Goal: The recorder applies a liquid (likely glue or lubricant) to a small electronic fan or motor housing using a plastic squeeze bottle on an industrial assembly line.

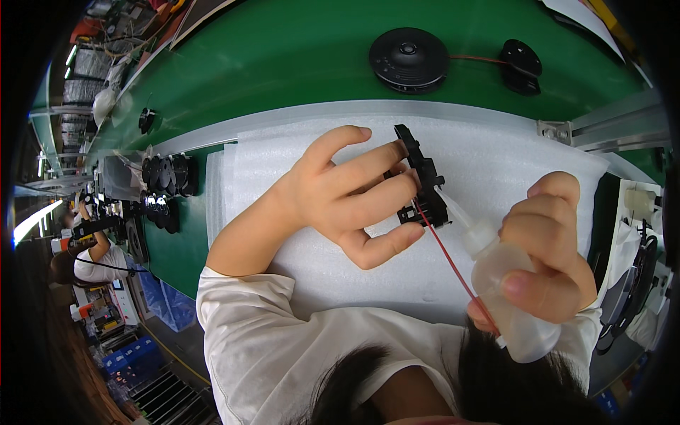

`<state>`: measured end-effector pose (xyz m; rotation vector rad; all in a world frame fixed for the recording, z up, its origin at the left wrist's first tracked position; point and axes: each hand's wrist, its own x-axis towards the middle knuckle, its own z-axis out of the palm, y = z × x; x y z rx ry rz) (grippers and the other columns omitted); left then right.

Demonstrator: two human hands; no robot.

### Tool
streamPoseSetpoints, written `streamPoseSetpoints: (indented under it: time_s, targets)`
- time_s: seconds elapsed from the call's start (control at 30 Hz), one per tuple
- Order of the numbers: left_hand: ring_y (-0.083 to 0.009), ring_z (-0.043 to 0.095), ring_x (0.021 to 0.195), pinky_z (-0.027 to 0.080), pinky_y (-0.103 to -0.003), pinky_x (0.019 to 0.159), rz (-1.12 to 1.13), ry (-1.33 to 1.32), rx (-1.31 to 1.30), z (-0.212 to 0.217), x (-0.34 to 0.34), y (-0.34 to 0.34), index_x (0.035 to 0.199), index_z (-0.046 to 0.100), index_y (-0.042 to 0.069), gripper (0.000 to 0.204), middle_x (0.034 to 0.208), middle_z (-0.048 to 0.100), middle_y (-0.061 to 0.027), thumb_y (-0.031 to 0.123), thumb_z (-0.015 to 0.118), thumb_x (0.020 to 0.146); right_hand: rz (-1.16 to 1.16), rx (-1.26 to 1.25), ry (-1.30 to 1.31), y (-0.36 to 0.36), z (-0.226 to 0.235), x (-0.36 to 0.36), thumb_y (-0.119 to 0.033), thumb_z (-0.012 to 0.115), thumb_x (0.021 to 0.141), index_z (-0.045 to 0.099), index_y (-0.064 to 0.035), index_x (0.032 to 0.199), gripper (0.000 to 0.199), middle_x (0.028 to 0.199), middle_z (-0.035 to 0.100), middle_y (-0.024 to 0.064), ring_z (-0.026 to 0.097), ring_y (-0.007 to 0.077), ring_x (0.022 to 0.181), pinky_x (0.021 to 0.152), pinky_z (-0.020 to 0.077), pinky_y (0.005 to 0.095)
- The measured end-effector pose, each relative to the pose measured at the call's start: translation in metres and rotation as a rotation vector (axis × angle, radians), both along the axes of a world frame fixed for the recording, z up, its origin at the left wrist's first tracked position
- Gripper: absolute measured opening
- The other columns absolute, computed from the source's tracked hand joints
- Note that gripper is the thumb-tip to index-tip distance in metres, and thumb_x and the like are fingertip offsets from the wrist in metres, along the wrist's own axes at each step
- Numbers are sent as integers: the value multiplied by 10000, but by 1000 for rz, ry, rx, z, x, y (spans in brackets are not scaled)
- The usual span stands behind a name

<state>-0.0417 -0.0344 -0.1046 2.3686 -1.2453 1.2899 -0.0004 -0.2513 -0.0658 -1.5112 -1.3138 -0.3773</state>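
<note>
My left hand (pixel 354 191) grips a black plastic part (pixel 427 177) with notched edges, held up over white foam sheeting. From its lower end a thin red wire (pixel 453 263) runs down toward my right hand (pixel 545 248), ending near a small white connector (pixel 501 341). That hand is closed round a translucent squeeze bottle (pixel 506 290), tilted with its nozzle up and to the left. The nozzle tip meets or nearly touches the black part's right side; contact is hard to tell. My left fingers hide part of the piece.
White foam sheeting (pixel 312 283) covers the work surface. Beyond a metal rail lies a green belt (pixel 283 57) carrying a round black device (pixel 409 60), wired to a smaller black piece (pixel 520 67). Black round parts (pixel 168 173) are stacked at left. Another person (pixel 99 262) sits far left.
</note>
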Motion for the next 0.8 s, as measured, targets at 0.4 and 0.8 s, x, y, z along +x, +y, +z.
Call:
streamPoseSetpoints:
  time_s: [0.4,0.8]
  targets:
    - [-231,556,740,325,-400,731,132,53,-129,2,-6,1,985,433,179,375,839,554,-62,122,592,650,72,16,-192,-3,-11,7,-320,634,688,418,-149,984,405,712,451,73,388,180,553,572,271,356]
    - [-209,545,865,242,-309,671,301,-38,-189,1,5,2,934,452,82,487,826,602,-45,435,634,652,30,52,-257,0,-14,8,-345,589,714,384,-181,977,372,735,413,49,388,179,591,622,269,361]
